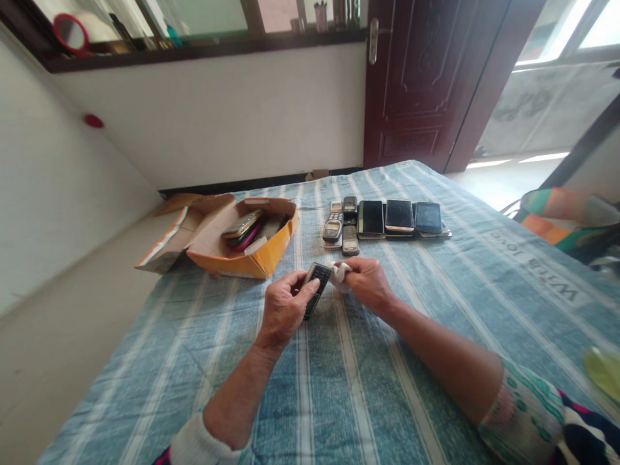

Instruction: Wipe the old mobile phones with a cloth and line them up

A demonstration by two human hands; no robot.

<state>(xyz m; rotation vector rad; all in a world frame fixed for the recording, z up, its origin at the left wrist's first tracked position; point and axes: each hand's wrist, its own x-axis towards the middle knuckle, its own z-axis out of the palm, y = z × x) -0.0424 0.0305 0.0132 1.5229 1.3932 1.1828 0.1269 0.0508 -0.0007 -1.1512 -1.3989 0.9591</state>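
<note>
My left hand (pixel 287 302) is closed round a dark keypad mobile phone (pixel 317 284), its thumb lying across the front. The phone is tilted, with its top edge toward my right hand. Bunched white cloth or tissue (pixel 341 276) is pinched in my right hand (pixel 367 282) and meets the phone's upper right edge. Beyond my hands lie several keypad phones (pixel 333 227) in small stacks. To their right are smartphones (pixel 372 217), laid in a row of piles.
An orange cardboard box (pixel 237 265) with its lid folded back stands left of my hands, holding several phones (pixel 243 224). Everything rests on a blue striped cloth (pixel 271 400). Past its far edge are a white wall and a dark red door (pixel 416 84).
</note>
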